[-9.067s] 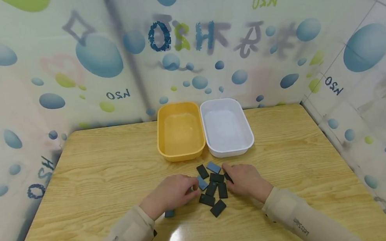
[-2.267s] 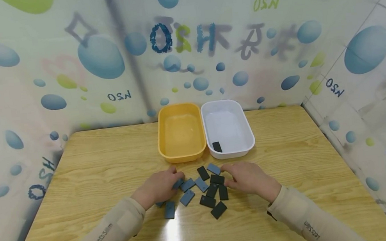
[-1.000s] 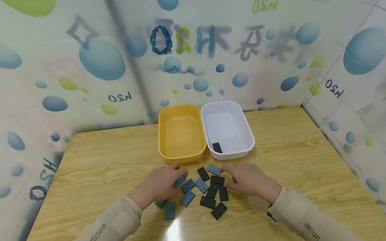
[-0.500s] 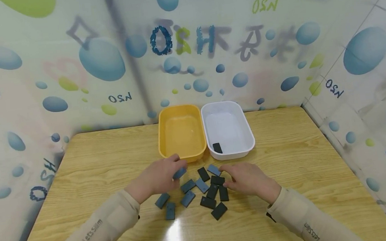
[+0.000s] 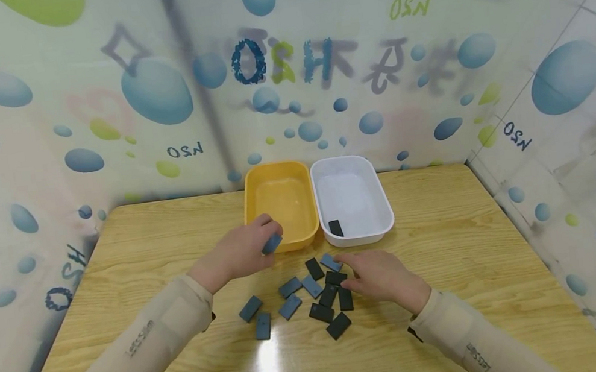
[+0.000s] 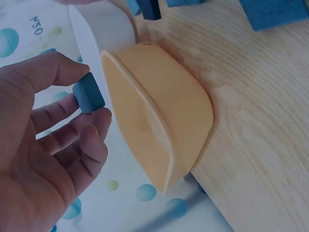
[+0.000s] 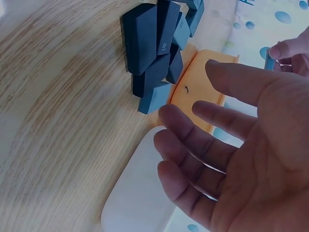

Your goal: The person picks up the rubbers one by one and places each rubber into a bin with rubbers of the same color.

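Blue and rectangular, a flat block (image 5: 271, 244) is pinched between the thumb and curved fingers of my left hand (image 5: 242, 250). I've just raised it from the wooden table (image 5: 146, 250) to the near-left rim of the yellow plastic bin (image 5: 284, 196), so I judge it in transit, not yet inside. Whether it's over the rim is hard to make out. My right hand (image 5: 379, 274), fingers parted, holds nothing; I can't tell if it touches the neighbouring blue block (image 5: 331, 261).

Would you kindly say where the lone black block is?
The head view shows the black block in the near left corner of the white tub, beside the yellow tub.
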